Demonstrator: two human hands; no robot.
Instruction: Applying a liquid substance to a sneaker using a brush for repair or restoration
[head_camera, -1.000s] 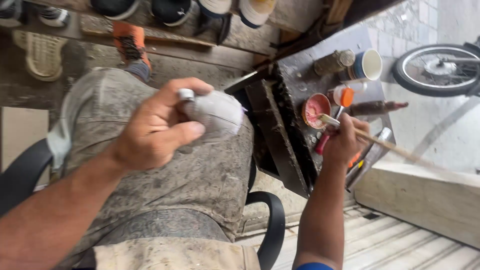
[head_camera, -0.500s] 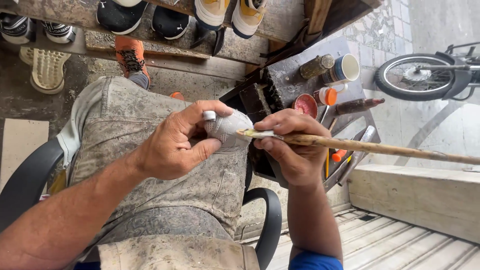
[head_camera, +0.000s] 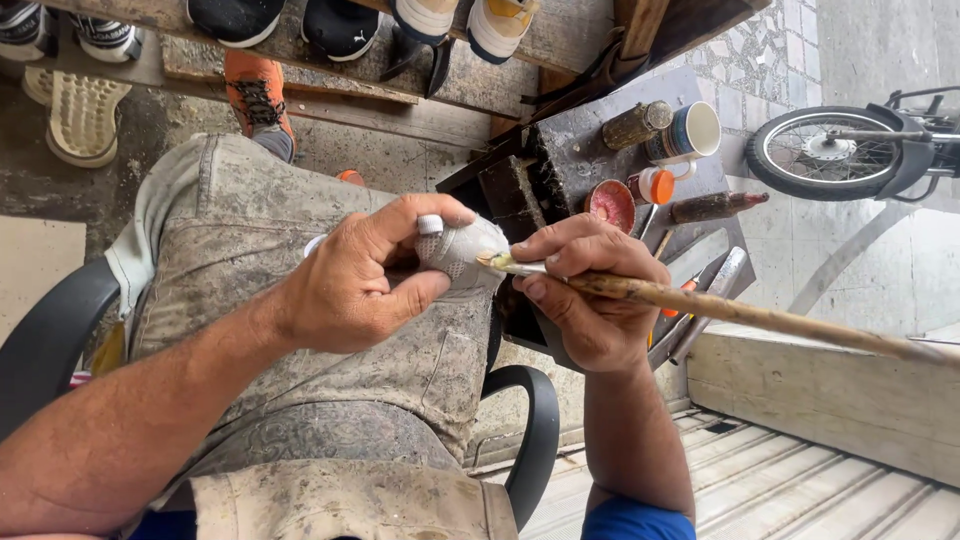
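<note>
The work in hand looks like brushing glue or some coating onto a small grey-white shoe part (head_camera: 462, 252), held over the person's lap just above the stained trousers (head_camera: 300, 250). The left hand (head_camera: 355, 285) has its grip closed around the part from the left, thumb on top by a small white cap-like end and fingers curled beneath it. The right hand (head_camera: 585, 295) is closed on a long wooden brush (head_camera: 720, 308), whose handle runs off to the right; the bristle tip touches the part's right end. As a judgement, the coating step is under way, and the next move calls for a steady hold from the left hand, perhaps a slight turn of the part, while the tip is drawn across what is not yet covered. Beyond the hands a small dark table (head_camera: 575, 150) carries the containers: a shallow round tin (head_camera: 611, 205) with reddish paste inside, a small bottle with an orange cap (head_camera: 654, 186) that is shut, so its contents cannot be told, a blue-and-white mug (head_camera: 688, 135) whose inside shows pale with nothing certain in it, and a cork-like cylinder (head_camera: 632, 124). Shoes (head_camera: 260, 95) stand along wooden boards on the floor, a wheel (head_camera: 825, 152) shows at upper right, and a black chair arm (head_camera: 530, 430) curves below.
</note>
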